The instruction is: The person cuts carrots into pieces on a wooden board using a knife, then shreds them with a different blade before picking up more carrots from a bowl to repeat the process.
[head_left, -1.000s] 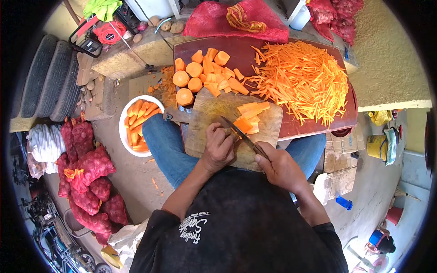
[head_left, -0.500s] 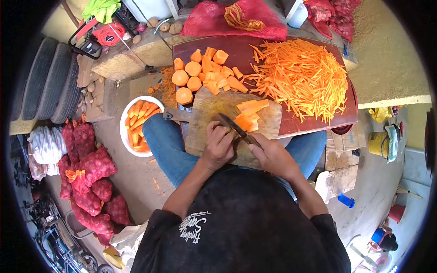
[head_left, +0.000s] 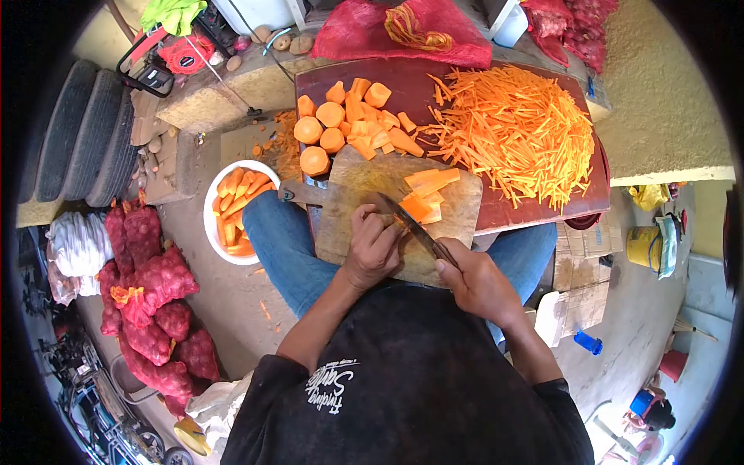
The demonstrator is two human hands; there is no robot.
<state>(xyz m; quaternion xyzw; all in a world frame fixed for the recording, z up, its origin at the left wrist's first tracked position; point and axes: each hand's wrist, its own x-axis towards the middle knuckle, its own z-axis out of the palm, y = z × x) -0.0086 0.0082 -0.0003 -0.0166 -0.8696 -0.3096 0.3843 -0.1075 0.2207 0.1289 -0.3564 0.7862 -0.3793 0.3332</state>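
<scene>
My right hand [head_left: 479,279] is wrapped round the handle of a knife [head_left: 417,225], whose dark blade slants up and left across the wooden cutting board [head_left: 353,186]. On the board, my left hand [head_left: 373,249] is closed with its fingers curled, close beside the blade. A little orange shows between its fingertips and the knife: a carrot piece, mostly hidden. Flat carrot slices [head_left: 425,203] lie just beyond the blade. Farther back on the red table [head_left: 415,89] are peeled carrot chunks [head_left: 331,115] and a large heap of carrot strips [head_left: 515,132].
A white basin [head_left: 211,221] of carrot pieces stands on the floor by my left knee. Red net sacks [head_left: 159,310] are piled at the left, below stacked tires [head_left: 97,139]. A red mesh bag [head_left: 356,35] lies behind the table. A blue object [head_left: 588,342] is on the floor at right.
My right hand and the knife handle have moved slightly right and toward me, and the blade now lies at a steeper slant. The left hand stays almost in place.
</scene>
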